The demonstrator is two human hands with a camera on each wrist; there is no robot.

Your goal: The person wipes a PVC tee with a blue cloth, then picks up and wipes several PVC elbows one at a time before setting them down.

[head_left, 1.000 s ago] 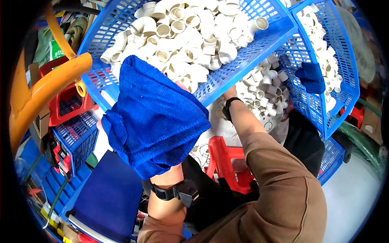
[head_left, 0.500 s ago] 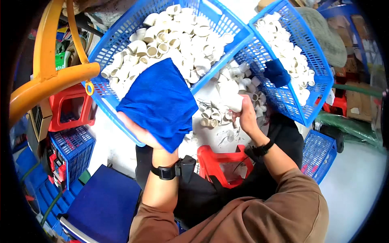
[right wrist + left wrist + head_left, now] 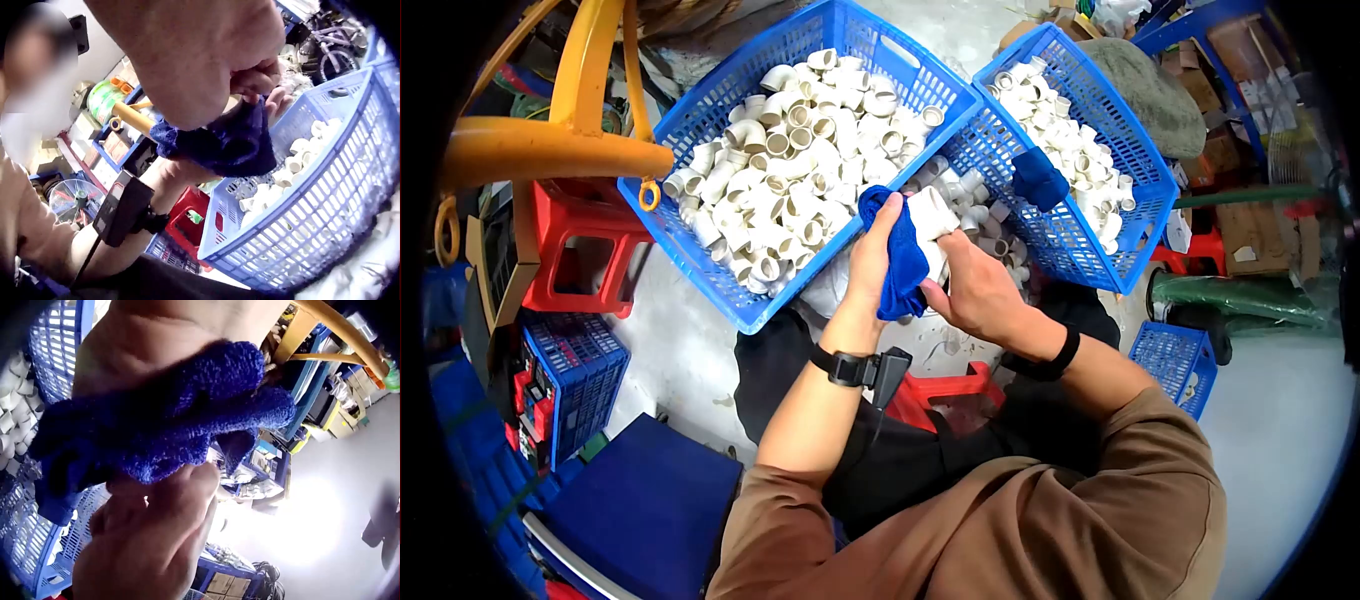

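In the head view my left hand (image 3: 870, 262) grips a folded blue cloth (image 3: 902, 268) in front of my body. My right hand (image 3: 985, 295) holds a white plastic pipe fitting (image 3: 932, 212) against the cloth's right side, thumb low and fingers over the fitting. The two hands are close together, and the cloth hides part of the fitting. In the left wrist view the dark blue cloth (image 3: 181, 419) lies bunched between both hands. From the right wrist, the cloth (image 3: 244, 144) shows beneath the right hand.
A large blue basket (image 3: 750, 318) full of white pipe fittings stands ahead on the left. Another blue basket (image 3: 1090, 262) of fittings stands on the right, with a dark blue cloth (image 3: 1040, 180) over its edge. Loose fittings lie between them. A red stool (image 3: 940, 395) is below the hands; yellow metal tubing (image 3: 570, 150) is at left.
The right hand has come up from the loose fittings with a white fitting and moved to the left hand. The cloth, earlier spread over the left hand, is now folded against the fitting.
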